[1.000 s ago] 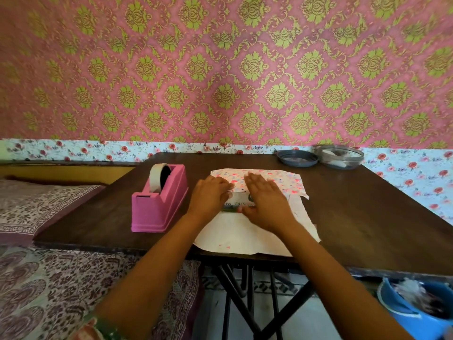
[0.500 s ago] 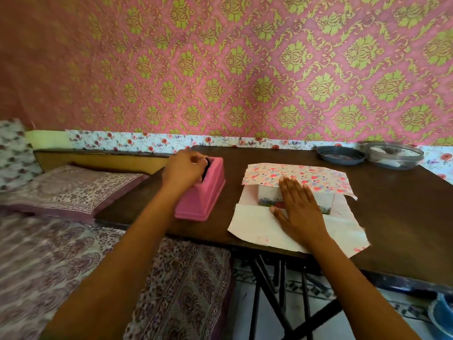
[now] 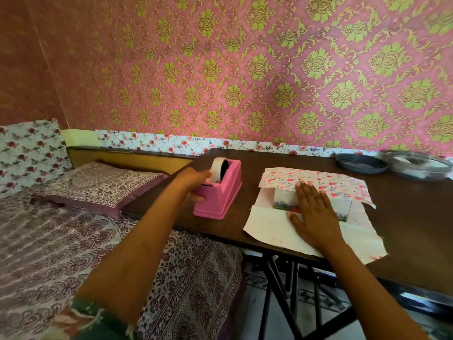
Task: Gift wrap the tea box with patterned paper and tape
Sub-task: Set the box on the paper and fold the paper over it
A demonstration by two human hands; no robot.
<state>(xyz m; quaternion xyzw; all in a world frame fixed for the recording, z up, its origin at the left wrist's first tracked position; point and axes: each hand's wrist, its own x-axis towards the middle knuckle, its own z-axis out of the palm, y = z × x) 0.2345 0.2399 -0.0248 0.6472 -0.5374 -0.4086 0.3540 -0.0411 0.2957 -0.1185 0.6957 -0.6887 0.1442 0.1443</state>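
Tea box (image 3: 285, 200) (half-hidden) under right hand (image 3: 316, 215)

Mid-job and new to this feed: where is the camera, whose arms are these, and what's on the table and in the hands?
No machine here: a person works with bare hands, and the one camera sits on their head, looking forward and down, so the arms entering from below are theirs. On the dark table lies the patterned paper, with the tea box on it, its far side under a flap. The right hand lies flat, fingers straight, across the box and the paper's near part. The left hand curls round the front end of the pink tape dispenser, thumb by the tape roll; whether it has pinched tape I cannot tell. Two round dishes stand at the far right.
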